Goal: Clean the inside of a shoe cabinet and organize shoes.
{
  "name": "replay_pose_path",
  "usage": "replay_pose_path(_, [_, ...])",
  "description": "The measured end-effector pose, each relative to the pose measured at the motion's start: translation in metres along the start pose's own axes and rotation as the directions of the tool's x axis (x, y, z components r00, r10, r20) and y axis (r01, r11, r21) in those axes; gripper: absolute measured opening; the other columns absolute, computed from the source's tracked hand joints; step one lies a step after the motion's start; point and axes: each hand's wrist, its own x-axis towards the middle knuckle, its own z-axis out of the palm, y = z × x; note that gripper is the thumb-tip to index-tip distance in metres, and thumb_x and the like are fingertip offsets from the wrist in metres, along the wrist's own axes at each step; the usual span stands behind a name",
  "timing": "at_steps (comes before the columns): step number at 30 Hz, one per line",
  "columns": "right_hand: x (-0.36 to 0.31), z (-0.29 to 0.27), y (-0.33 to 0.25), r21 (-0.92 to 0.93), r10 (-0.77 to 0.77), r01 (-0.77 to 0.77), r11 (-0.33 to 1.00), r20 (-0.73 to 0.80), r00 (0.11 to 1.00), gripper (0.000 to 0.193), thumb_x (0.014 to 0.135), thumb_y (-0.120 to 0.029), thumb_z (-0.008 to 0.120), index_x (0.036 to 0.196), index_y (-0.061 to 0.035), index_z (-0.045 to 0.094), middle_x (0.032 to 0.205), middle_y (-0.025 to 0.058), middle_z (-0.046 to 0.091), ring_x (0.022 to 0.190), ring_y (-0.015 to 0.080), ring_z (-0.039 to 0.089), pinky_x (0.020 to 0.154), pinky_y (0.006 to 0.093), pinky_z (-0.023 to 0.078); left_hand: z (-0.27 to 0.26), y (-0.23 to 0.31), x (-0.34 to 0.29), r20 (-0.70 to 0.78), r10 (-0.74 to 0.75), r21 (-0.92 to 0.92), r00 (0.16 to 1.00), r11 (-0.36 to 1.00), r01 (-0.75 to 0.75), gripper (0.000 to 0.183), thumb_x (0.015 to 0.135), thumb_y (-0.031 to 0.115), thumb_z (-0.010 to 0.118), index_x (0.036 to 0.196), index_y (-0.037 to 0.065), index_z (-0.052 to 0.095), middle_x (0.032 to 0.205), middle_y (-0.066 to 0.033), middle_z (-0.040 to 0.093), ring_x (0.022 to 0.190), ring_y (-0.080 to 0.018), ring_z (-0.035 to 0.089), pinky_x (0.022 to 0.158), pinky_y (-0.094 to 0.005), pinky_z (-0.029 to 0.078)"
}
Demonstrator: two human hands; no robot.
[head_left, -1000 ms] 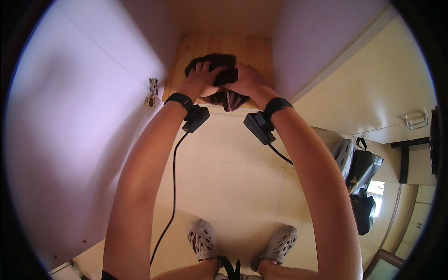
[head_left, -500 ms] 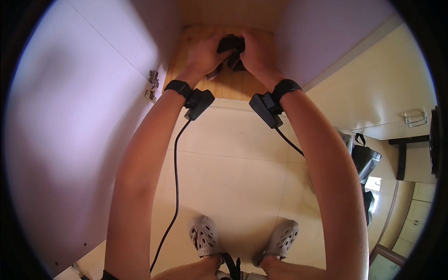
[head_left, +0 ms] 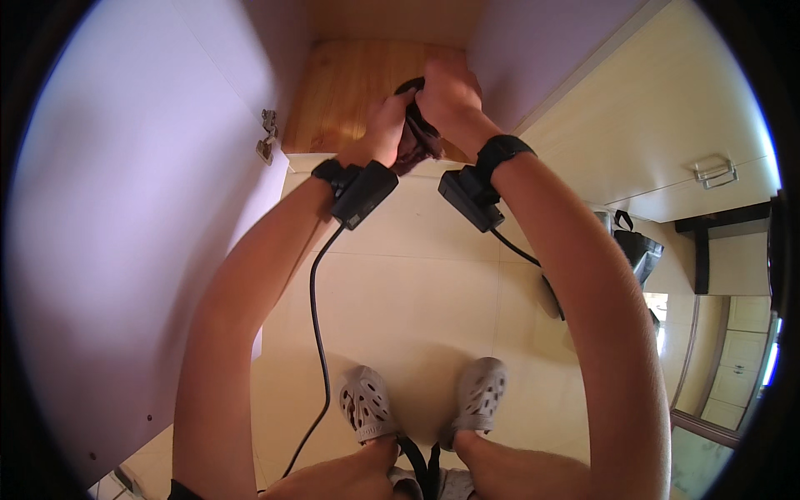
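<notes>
Head view shows both hands closed together on a dark bundle of cloth at the front of a wooden cabinet shelf. The left hand has its grip wrapped around the near, lower part of the cloth, fingers curled over it; the right hand clamps the upper part, its knuckles toward the camera, and the two hands touch each other over the bundle. The cloth is dark brown to black, bunched, and hangs slightly over the shelf's front edge; how much of it rests on the wood cannot be told. Each wrist carries a black strap with a small black box: the left wrist box trails a black cable down toward the floor, the right wrist box sits just under the forearm. An open white cabinet door with a metal hinge stands at the left. Below, two grey clogs stand on a pale tiled floor. A cream drawer front with a metal handle lies to the right.
</notes>
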Motion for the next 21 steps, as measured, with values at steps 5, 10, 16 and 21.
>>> replay_pose_path(5, [-0.016, -0.009, 0.012, 0.139, 0.251, -0.294, 0.946, 0.263, 0.931, 0.047, 0.091, -0.032, 0.059, 0.122, 0.0032, 0.061, 0.126, 0.0321, 0.060, 0.112, 0.0435, 0.065, 0.093, 0.0489, 0.055, 0.008, -0.010, -0.010, -0.235, -0.139, -0.041, 0.962, 0.990, 0.134, 0.038, 0.096, 0.039, 0.047, 0.109, 0.006, 0.060, 0.106, -0.0096, 0.062, 0.096, -0.0231, 0.060, 0.088, -0.0438, 0.050])
replay_pose_path(10, [-0.050, 0.079, 0.037, -0.086, 0.199, -0.189, 0.978, 0.140, 0.970, 0.079, 0.087, -0.041, 0.063, 0.136, 0.0163, 0.038, 0.139, 0.0340, 0.037, 0.126, 0.0458, 0.047, 0.105, 0.0499, 0.043, -0.018, 0.007, 0.003, -0.233, -0.211, 0.449, 0.949, 0.843, 0.297, 0.040, 0.098, 0.034, 0.049, 0.116, 0.003, 0.069, 0.107, -0.0092, 0.071, 0.094, -0.0219, 0.066, 0.093, -0.0373, 0.052])
replay_pose_path(16, [-0.050, 0.110, 0.041, -0.260, 0.129, -0.147, 0.954, -0.085, 0.988, 0.067, 0.086, -0.025, 0.071, 0.133, 0.0112, 0.040, 0.126, 0.0261, 0.045, 0.114, 0.0398, 0.049, 0.098, 0.0489, 0.042, -0.036, 0.042, 0.000, -0.184, 0.353, 0.978, 0.917, 0.157, 0.136, 0.034, 0.095, 0.032, 0.054, 0.104, 0.003, 0.071, 0.092, -0.0185, 0.072, 0.090, -0.0349, 0.069, 0.079, -0.0439, 0.053])
replay_pose_path(21, [-0.016, 0.129, 0.053, -0.315, 0.152, -0.213, 0.925, -0.207, 0.966, 0.051, 0.083, -0.019, 0.070, 0.124, 0.0027, 0.049, 0.120, 0.0232, 0.048, 0.110, 0.0377, 0.049, 0.090, 0.0471, 0.041, -0.068, 0.034, 0.014, -0.058, 0.437, 0.983, 0.898, -0.134, 0.129, 0.029, 0.091, 0.028, 0.055, 0.089, 0.003, 0.069, 0.091, -0.0201, 0.071, 0.089, -0.0411, 0.067, 0.074, -0.0512, 0.052])
